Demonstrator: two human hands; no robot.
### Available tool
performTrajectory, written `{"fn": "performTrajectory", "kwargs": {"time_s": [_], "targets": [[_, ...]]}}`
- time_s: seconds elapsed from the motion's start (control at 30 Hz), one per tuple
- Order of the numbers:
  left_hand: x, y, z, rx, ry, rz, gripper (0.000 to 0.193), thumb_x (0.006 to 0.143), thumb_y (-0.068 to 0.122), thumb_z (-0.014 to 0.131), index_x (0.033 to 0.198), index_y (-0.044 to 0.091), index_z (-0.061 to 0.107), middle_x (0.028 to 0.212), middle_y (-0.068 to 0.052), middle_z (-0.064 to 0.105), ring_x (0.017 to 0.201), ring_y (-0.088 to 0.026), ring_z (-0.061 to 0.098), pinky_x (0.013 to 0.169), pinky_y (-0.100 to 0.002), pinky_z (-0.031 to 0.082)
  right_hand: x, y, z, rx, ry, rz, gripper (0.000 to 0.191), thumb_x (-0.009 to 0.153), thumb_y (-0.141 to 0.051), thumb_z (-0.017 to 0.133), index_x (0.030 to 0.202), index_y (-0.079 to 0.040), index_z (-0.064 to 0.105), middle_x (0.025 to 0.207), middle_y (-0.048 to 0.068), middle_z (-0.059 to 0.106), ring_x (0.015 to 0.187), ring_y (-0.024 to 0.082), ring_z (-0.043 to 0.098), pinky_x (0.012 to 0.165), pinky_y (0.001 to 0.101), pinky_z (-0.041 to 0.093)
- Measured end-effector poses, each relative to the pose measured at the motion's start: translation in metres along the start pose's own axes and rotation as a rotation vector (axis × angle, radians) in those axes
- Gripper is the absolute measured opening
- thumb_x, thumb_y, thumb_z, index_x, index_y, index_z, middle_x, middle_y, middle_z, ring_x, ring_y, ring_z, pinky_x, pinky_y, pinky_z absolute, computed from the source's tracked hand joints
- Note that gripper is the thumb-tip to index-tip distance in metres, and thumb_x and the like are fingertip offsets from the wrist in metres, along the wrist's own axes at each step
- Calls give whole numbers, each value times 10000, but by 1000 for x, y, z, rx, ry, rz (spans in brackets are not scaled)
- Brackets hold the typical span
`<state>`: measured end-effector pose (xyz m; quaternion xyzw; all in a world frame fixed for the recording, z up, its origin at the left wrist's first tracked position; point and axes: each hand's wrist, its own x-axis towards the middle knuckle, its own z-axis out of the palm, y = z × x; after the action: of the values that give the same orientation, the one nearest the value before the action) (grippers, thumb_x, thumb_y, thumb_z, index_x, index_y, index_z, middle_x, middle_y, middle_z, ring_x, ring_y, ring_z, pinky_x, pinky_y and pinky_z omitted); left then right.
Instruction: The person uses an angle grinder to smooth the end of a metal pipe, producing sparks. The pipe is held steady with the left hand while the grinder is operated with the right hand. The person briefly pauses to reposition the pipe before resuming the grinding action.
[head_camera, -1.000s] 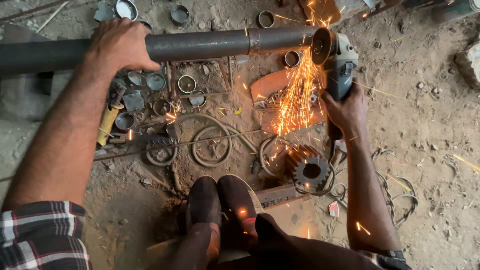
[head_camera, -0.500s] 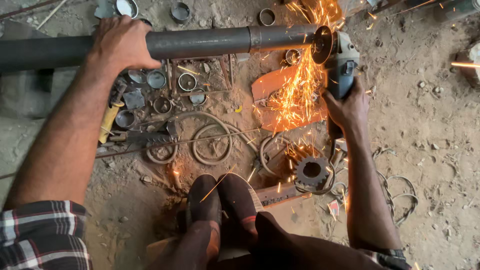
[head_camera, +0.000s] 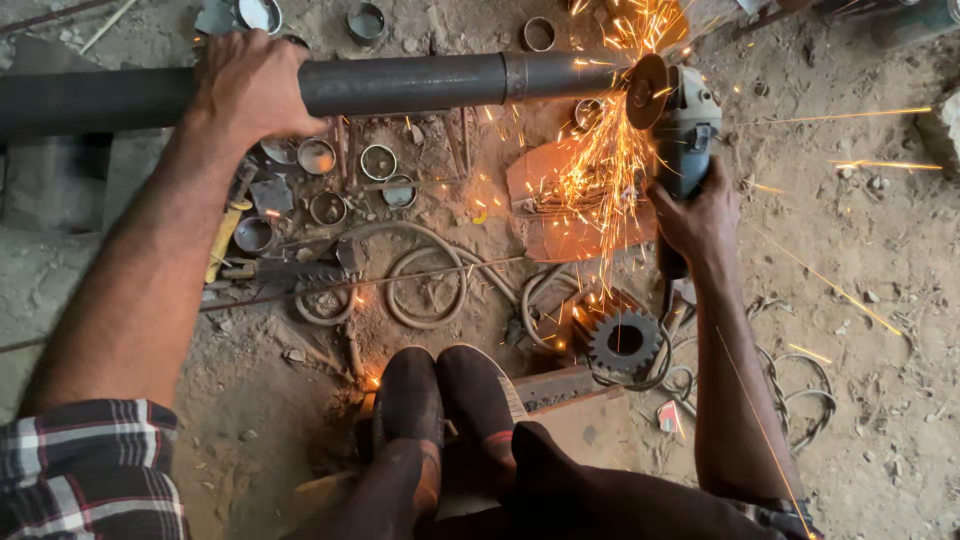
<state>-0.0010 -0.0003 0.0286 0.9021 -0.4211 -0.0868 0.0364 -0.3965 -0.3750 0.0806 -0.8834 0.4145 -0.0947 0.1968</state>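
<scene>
Head view: left hand (head_camera: 250, 85) clamped over pipe (head_camera: 410, 82), pipe lying level above dirt floor. Right hand (head_camera: 700, 215) wrapped tight on grinder (head_camera: 680, 125), disc at pipe end. Risk: disc binds, grinder kicks; sparks (head_camera: 600, 170) shower toward shoes (head_camera: 450, 400). Cut rings (head_camera: 378, 160), gear (head_camera: 622, 340), wire crowd ground below; open dirt right.

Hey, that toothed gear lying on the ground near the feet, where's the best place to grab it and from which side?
Probably from straight above: the gear lies flat in the dirt, so pinch across its toothed rim or hook a finger through the open centre hole. A cable curls along its lower edge, so the bare upper edge looks easier.
</scene>
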Motion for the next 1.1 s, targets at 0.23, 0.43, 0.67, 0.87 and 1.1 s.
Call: {"fn": "performTrajectory", "kwargs": {"time_s": [0.23,0.43,0.67,0.87,1.1], "targets": [[0,-5,10,34,107,42,742,586,449,946,1238,135,783,1013,-239,746,925,-423,709,930,-567,513,2,-1,-1,46,-14,24,633,769,-387,858,1261,-56,636,1117,185,741,1010,369,709,889,492,539],[0,-8,16,9,122,59,704,593,423,953,1196,102,783,982,-230,743,864,-410,705,894,-583,512,4,6,2,5,-15,18,603,793,-388,852,1230,-33,637,1084,207,734,977,396,713,865,506,546],[1,-7,17,57,133,71,656,610,435,958,1139,87,787,933,-229,742,819,-373,711,864,-559,524,5,8,8,-19,-65,53,586,794,-399,842,1181,-9,638,1054,232,727,969,399,711,873,510,545],[-4,-3,20,97,223,76,610,621,443,958,1087,87,792,916,-214,746,838,-369,715,840,-541,538,1,14,13,-15,-41,18,590,813,-397,849,1196,5,646,1074,249,725,995,408,700,886,510,540],[-7,-2,21,64,252,86,542,685,424,940,1043,53,774,886,-195,743,778,-363,715,814,-546,535,-3,12,10,88,-57,23,578,787,-396,820,1187,-21,639,1092,212,737,1019,370,711,912,477,540]]}}
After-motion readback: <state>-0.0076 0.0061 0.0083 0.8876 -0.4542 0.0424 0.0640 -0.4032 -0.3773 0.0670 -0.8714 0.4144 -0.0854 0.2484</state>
